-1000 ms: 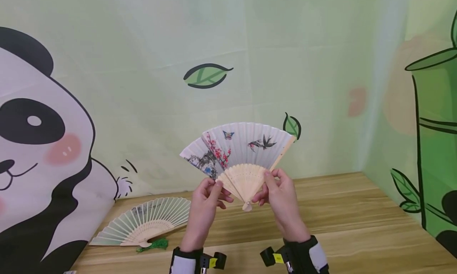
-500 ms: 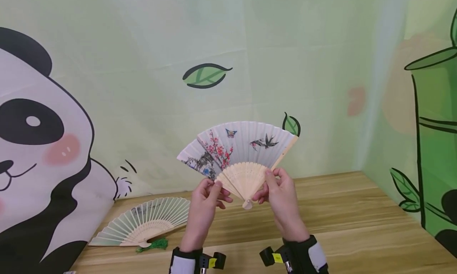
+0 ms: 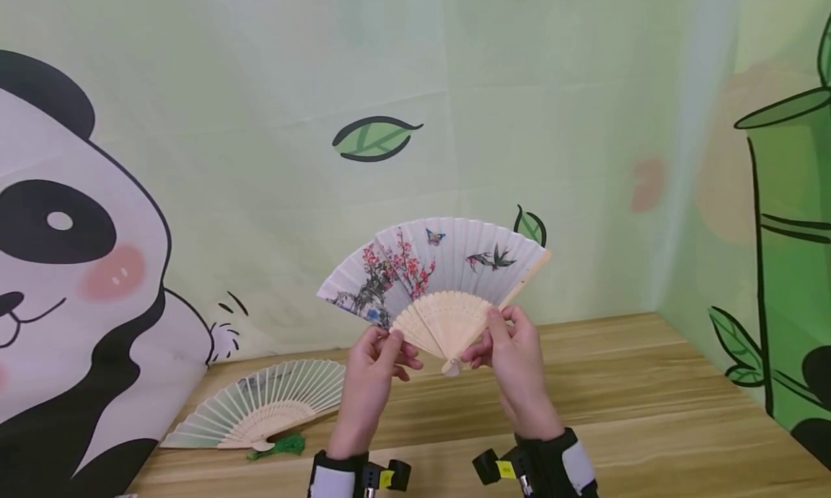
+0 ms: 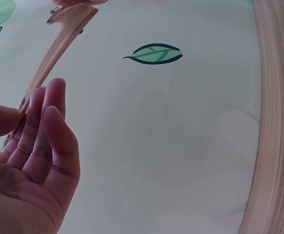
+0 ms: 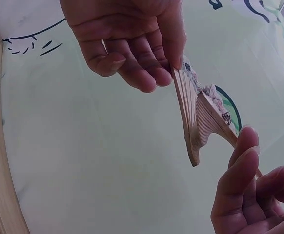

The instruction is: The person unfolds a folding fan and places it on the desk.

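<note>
Painted fan: we have the painted fan [image 3: 477, 267] raised in front of the backdrop [image 3: 552, 115], between both hands, face toward us, pivot [image 3: 452, 367] at the bottom.
Left grip: our left hand [image 3: 375, 372] pinches the left edge of the ribs, thumb in front; gap about as thin as the wood. In the left wrist view the other fingers sit loosely bent, well short of a fist.
Right grip: our right hand [image 3: 517, 361] pinches the right outer stick, thumb in front, closed down to the wood's thickness.
Spread: wider than a second ago. We see the left section fanned out further and more red blossom; the right edge reaches further right. Left hand has hardly shifted.
Fold line: a step between left and right sections remains, so we judge the spreading well along but not quite finished; some pleats may still be stacked there.
Watch: we'd keep the pull gentle; thin ribs could bind or crack at the pivot.
Green fan: lies spread on the table [image 3: 623, 382] left of our left hand, green tassel [image 3: 286, 444] beside its base; the green fan [image 3: 260, 411] is untouched.
</note>
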